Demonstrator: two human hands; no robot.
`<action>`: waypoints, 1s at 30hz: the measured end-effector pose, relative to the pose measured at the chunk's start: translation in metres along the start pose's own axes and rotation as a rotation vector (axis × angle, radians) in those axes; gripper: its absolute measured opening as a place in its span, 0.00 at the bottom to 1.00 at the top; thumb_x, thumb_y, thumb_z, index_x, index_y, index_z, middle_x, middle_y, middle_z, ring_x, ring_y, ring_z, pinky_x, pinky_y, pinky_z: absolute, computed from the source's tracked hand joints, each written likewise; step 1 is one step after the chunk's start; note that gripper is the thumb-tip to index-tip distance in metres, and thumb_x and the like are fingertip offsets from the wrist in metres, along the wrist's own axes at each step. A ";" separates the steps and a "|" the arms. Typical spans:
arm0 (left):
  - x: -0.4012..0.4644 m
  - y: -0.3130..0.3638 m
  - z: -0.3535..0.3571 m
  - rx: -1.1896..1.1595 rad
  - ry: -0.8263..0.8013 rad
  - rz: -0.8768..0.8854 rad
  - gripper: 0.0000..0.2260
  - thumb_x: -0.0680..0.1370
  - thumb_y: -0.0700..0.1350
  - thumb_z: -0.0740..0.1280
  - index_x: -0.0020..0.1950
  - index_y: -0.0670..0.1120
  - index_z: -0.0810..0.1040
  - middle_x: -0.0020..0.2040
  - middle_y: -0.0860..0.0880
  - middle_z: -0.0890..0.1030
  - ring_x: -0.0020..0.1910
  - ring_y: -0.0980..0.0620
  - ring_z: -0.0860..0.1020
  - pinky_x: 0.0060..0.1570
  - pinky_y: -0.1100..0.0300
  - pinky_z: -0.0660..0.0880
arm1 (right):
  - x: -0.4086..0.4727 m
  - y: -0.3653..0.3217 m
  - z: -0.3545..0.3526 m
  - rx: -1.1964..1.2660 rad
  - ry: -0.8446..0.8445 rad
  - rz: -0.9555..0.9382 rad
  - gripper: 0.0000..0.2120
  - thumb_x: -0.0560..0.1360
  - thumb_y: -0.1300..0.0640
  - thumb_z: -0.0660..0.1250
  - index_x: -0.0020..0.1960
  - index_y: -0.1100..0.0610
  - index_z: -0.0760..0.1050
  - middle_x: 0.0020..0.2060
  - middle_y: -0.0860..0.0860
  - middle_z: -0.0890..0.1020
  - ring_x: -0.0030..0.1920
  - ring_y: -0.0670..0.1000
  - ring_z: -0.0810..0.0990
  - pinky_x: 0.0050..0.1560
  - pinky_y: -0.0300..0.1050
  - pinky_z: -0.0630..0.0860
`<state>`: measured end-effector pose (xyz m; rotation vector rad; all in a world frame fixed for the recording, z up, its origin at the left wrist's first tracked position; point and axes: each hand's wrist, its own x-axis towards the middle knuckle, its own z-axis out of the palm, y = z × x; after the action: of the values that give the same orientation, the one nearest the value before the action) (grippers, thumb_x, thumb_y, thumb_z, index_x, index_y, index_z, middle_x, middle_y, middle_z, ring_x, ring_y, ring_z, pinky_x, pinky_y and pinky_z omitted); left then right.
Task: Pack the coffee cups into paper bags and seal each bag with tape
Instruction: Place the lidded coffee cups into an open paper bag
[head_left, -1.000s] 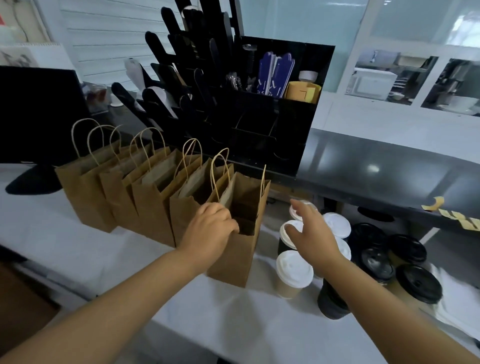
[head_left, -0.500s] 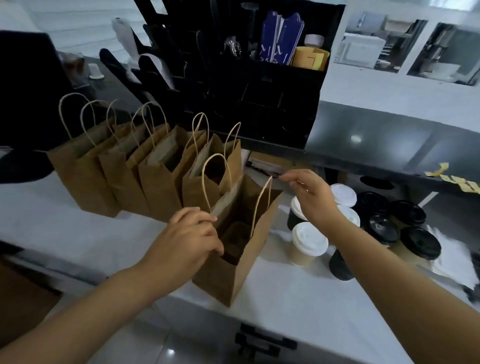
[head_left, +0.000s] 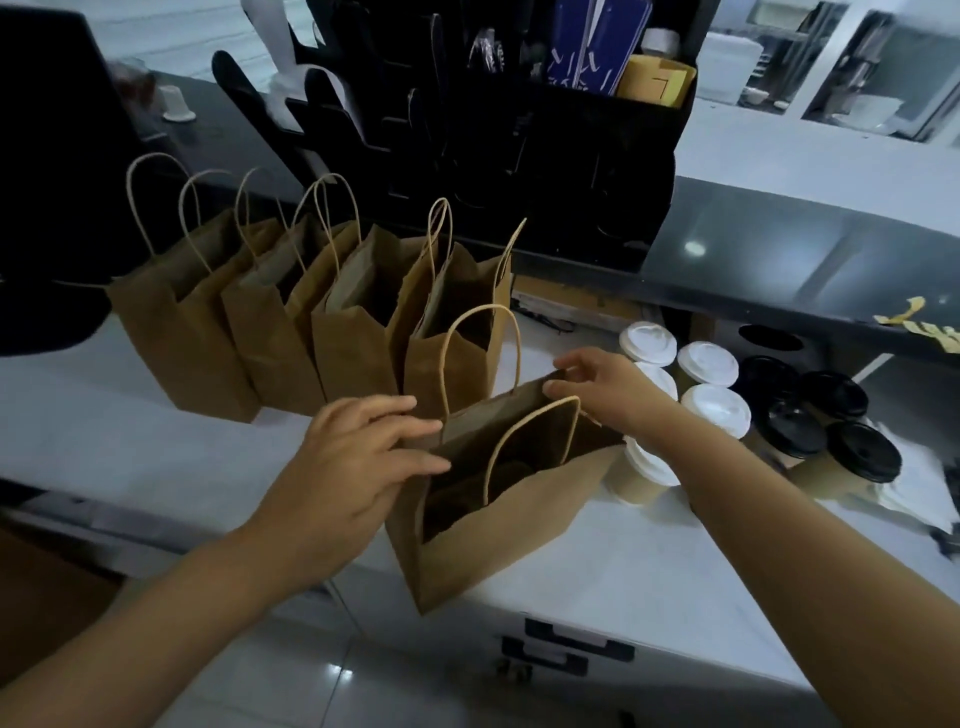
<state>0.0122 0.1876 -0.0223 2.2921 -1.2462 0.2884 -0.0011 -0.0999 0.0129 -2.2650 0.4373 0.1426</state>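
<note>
Your front bag (head_left: 498, 525) stands right at the near edge of the white counter (head_left: 649, 571), and that is the first thing to watch: its bottom corner looks like it hangs a little past the edge, so a push toward you could tip it off onto the floor. Your left hand (head_left: 358, 467) pinches the left end of the bag's mouth, and your right hand (head_left: 602, 389) pinches the far rim, so both grips are closed on the paper and hold the bag open. The inside of the bag is dark and I cannot tell if a cup is in there. If you pull too hard, the thin paper rim may rip, or the bag may fold shut when you let go to reach for a cup. Just right of the bag, the white-lid cups (head_left: 711, 379) stand close together, and one is touching the bag's side, so your right arm or the bag could knock it over. Farther right of the bag are the black-lid cups (head_left: 826, 421). Behind the bag, the other bags (head_left: 291, 322) stand in a tight row and could fall like dominoes if bumped.
</note>
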 end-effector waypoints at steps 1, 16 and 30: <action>-0.002 0.004 0.000 -0.058 0.039 -0.062 0.16 0.77 0.47 0.55 0.56 0.55 0.80 0.61 0.57 0.76 0.67 0.57 0.65 0.63 0.60 0.58 | -0.001 0.002 0.002 0.005 0.001 0.013 0.19 0.76 0.51 0.68 0.66 0.51 0.71 0.56 0.49 0.76 0.53 0.49 0.76 0.49 0.40 0.72; 0.014 0.019 0.015 -0.395 -0.228 -0.436 0.23 0.79 0.38 0.60 0.70 0.58 0.64 0.71 0.62 0.52 0.64 0.69 0.46 0.68 0.62 0.55 | -0.023 0.017 0.011 0.122 0.143 0.149 0.15 0.78 0.56 0.64 0.65 0.51 0.72 0.54 0.51 0.77 0.54 0.52 0.77 0.54 0.45 0.75; 0.038 0.007 0.020 -0.340 -0.094 -0.354 0.23 0.76 0.30 0.59 0.55 0.59 0.73 0.67 0.60 0.62 0.62 0.71 0.51 0.61 0.68 0.54 | -0.040 0.037 -0.023 0.196 0.018 0.213 0.11 0.78 0.56 0.64 0.60 0.52 0.75 0.51 0.50 0.81 0.49 0.49 0.82 0.49 0.41 0.80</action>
<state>0.0266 0.1463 -0.0209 2.1896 -0.8313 -0.1481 -0.0526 -0.1296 0.0117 -2.0255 0.6723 0.1798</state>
